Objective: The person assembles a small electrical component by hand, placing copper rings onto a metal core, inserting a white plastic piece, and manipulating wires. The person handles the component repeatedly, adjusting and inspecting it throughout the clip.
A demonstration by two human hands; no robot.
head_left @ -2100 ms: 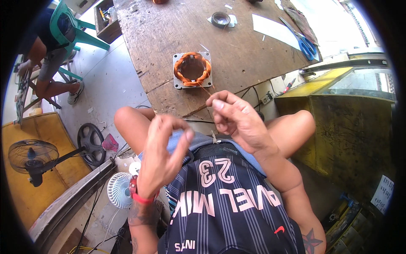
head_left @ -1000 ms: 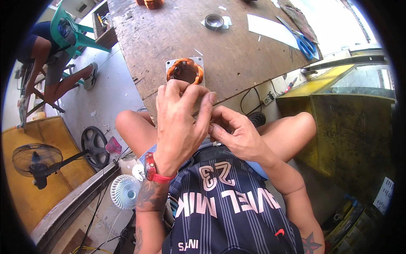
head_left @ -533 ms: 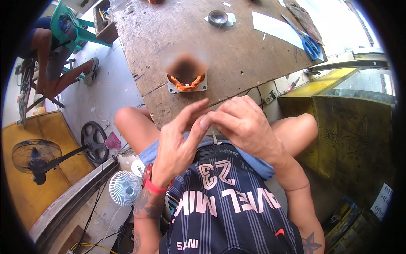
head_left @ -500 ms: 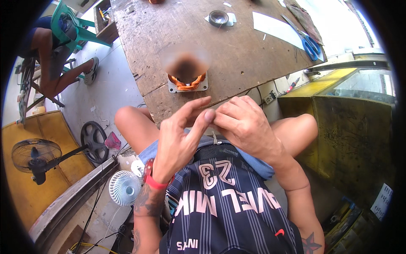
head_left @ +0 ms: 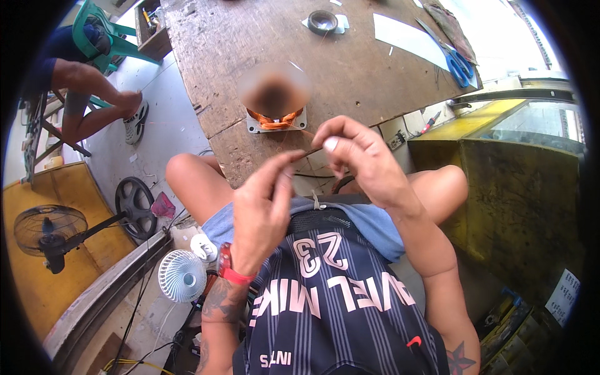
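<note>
- Since half a second ago, both hands have risen slightly toward frame centre, fingers pinching tighter.
- Wooden surface (head_left: pixel 262 37) fills the upper middle.
- Right hand (head_left: pixel 359 159), centre, pinches a thin wire (head_left: pixel 310 149).
- Left hand (head_left: pixel 262 209), just below-left, fingertips closed on the same wire.
- Copper coil (head_left: pixel 275 119) sits at the surface's near edge, above the hands.
</note>
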